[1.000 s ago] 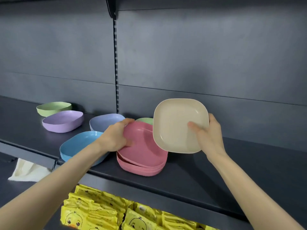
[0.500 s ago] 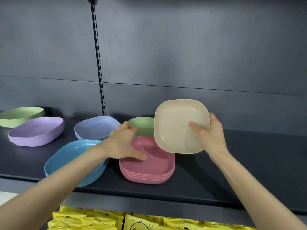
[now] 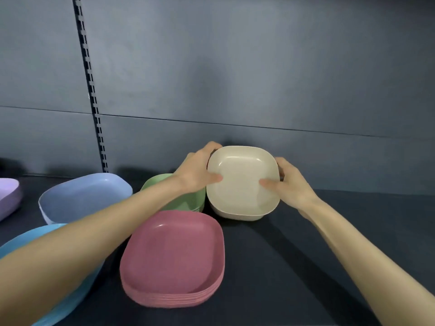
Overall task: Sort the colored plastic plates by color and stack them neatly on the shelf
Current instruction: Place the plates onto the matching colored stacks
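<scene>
A cream square plate (image 3: 242, 184) sits at the back of the dark shelf (image 3: 306, 255), tilted slightly toward me. My left hand (image 3: 200, 170) grips its left edge and my right hand (image 3: 289, 182) grips its right edge, thumbs on the inside. Whether it rests on the shelf or hovers just above, I cannot tell. In front lies a stack of several pink plates (image 3: 174, 260). A green plate stack (image 3: 188, 201) stands just left of the cream plate, partly hidden by my left forearm.
A periwinkle plate (image 3: 87, 196) sits at the left, a light blue plate (image 3: 26, 238) under my left forearm, and a lilac plate (image 3: 8, 196) at the left edge. The grey back wall carries a slotted upright (image 3: 91, 90). Bare shelf surface lies to the right.
My left hand left the pink stack and took the cream plate's left edge. Both hands moved the cream plate back and down, behind the pink stack. The view moved closer.
</scene>
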`<state>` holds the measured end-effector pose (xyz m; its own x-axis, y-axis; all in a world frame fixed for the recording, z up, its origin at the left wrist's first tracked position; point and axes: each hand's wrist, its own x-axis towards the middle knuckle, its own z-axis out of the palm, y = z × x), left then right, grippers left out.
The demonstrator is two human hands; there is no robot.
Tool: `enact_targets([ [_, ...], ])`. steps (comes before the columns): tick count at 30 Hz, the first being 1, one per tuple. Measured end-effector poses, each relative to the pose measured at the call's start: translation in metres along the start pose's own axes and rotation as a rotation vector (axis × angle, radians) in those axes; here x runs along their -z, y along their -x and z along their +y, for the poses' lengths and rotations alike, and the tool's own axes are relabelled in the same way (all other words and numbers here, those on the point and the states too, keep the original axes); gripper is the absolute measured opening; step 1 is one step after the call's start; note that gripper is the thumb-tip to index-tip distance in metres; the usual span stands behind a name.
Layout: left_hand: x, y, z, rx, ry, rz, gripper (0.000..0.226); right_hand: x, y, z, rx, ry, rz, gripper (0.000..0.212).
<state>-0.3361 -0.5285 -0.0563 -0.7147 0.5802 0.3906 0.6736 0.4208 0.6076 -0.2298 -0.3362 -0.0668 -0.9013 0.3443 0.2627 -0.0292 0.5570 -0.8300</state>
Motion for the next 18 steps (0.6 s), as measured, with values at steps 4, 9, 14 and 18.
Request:
enact_targets([
  [4, -0.010, -0.028, -0.007, 0.047, -0.071, -0.080, 0.054, 0.008, -0.026, 0.019, -0.015, 0.086, -0.058, 0.043],
  [9, -0.023, -0.051, -0.022, 0.117, -0.210, -0.175, 0.057, 0.003, -0.052, 0.036, -0.005, 0.223, -0.142, 0.062],
  [14, -0.033, -0.055, -0.034, 0.156, -0.387, -0.236, 0.060, -0.003, -0.064, 0.051, 0.006, 0.286, -0.209, 0.064],
  [18, -0.041, -0.055, -0.037, 0.136, -0.605, -0.273, 0.064, -0.008, -0.065, 0.060, 0.014, 0.349, -0.247, 0.062],
])
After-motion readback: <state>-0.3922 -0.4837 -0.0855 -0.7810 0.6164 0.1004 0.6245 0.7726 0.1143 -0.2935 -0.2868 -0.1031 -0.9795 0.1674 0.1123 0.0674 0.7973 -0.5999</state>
